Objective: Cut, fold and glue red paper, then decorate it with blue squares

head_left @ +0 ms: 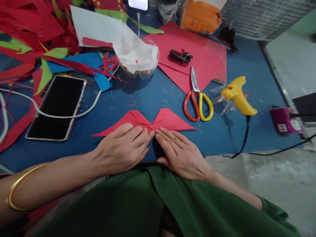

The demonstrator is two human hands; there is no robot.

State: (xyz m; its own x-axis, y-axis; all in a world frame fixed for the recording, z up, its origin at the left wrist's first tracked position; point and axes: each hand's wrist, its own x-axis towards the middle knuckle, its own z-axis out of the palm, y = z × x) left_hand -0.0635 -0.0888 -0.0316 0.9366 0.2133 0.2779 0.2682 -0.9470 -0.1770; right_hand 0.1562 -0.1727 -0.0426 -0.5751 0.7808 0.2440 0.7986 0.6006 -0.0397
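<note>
A folded red paper (168, 120) with two peaks and long pointed ends lies on the blue table (148, 98) near its front edge. My left hand (124, 148) lies on the paper's lower edge left of its middle, fingers flat and slightly bent, palm down. On the other side of the middle, my right hand (181, 151) rests with its fingers stretched out over the same lower edge. The fingertips of both hands nearly meet at the centre. Neither hand grips the paper.
Scissors (195, 85) and a yellow glue gun (238, 95) lie to the right. Behind are red sheets (207, 49), a black clip tool (180, 56) and a clear bowl (140, 65) with white paper. A phone (58, 107), white cable and paper scraps (44, 26) occupy the left.
</note>
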